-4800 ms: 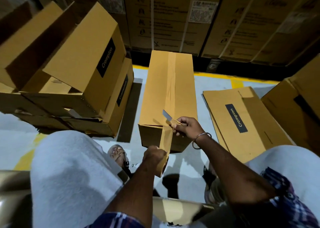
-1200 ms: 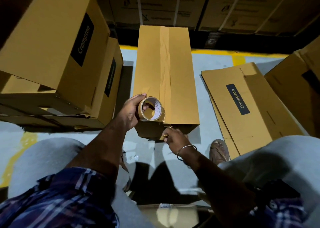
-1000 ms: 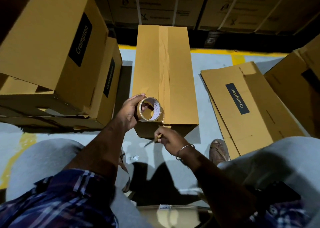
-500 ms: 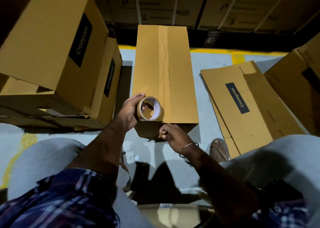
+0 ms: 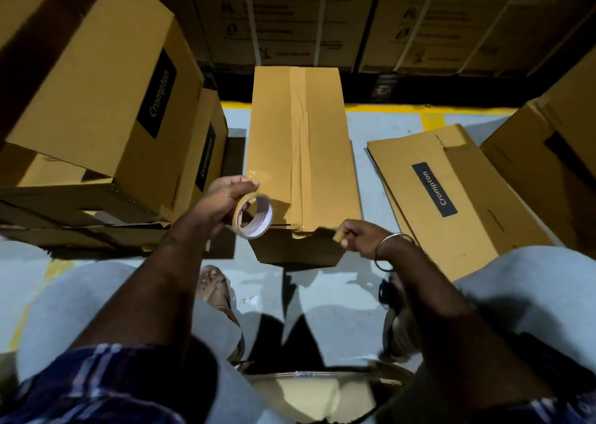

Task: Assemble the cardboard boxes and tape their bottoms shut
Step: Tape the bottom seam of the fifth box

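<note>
Gripping the tape roll (image 5: 253, 215) in our left hand (image 5: 225, 199) over the taped box's (image 5: 303, 153) near-left corner, our right hand (image 5: 362, 238) pinches something small, unclear, just beside the near-right corner.

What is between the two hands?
In the head view, the near end of the taped box lies between the left hand, holding the tape roll, and the right hand.

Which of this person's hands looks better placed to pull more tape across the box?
Probably the left hand: it grips the tape roll right at the near end of the box. The right hand is off the near corner, pinching something small I can't identify.
</note>
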`<state>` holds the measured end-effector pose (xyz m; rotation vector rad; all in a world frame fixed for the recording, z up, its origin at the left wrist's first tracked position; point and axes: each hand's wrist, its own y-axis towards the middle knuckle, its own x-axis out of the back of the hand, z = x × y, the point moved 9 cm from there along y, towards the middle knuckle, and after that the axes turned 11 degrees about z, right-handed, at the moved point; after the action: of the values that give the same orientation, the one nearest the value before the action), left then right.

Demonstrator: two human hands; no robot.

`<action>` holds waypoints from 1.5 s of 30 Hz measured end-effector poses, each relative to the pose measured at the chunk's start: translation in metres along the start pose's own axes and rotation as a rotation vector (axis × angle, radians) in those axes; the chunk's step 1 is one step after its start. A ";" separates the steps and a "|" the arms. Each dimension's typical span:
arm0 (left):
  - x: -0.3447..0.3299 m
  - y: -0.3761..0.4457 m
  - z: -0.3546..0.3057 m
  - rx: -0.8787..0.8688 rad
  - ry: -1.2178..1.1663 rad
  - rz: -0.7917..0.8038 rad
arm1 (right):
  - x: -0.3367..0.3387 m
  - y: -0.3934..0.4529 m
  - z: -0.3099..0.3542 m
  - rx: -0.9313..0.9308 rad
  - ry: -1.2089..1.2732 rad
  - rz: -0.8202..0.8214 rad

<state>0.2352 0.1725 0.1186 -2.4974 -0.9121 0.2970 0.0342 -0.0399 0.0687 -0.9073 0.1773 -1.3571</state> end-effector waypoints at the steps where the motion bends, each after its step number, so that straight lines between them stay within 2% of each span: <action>1: 0.002 -0.003 0.000 0.042 0.121 0.040 | 0.009 -0.001 -0.002 -0.019 -0.006 -0.007; 3: 0.000 -0.007 0.007 0.129 0.286 0.133 | 0.018 -0.001 -0.001 -0.040 -0.015 -0.038; 5: -0.006 -0.007 0.018 0.163 0.303 0.166 | 0.019 0.002 -0.002 -0.057 0.018 -0.108; 9: -0.012 0.003 0.033 0.116 0.163 0.070 | 0.023 0.002 -0.004 -0.061 0.042 -0.267; 16: -0.006 0.020 0.016 0.035 0.110 -0.074 | 0.039 0.007 -0.008 -0.101 -0.015 -0.343; 18: -0.005 0.027 0.008 -0.016 0.060 -0.092 | 0.049 0.010 0.005 -0.038 -0.018 -0.395; 21: -0.007 0.037 -0.002 -0.076 -0.044 -0.088 | 0.054 0.015 0.046 0.194 0.099 -0.477; 22: -0.009 0.041 -0.002 -0.080 -0.092 -0.069 | 0.050 0.020 0.061 0.258 0.092 -0.468; 24: -0.016 0.046 0.004 -0.060 -0.185 -0.019 | 0.035 0.033 0.086 0.329 -0.074 -0.401; 27: -0.020 0.050 0.018 -0.016 -0.354 -0.045 | 0.017 0.061 0.094 0.326 -0.279 -0.329; 36: -0.011 0.063 0.044 0.029 -0.569 -0.107 | 0.074 0.145 0.116 0.324 -0.250 -0.329; 45: -0.013 0.065 0.045 0.010 -0.642 -0.084 | 0.170 0.217 0.138 0.184 -0.130 -0.545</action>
<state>0.2457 0.1356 0.0480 -2.3691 -1.2370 1.1106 0.3249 -0.1409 0.0839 -0.9186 -0.3136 -1.7731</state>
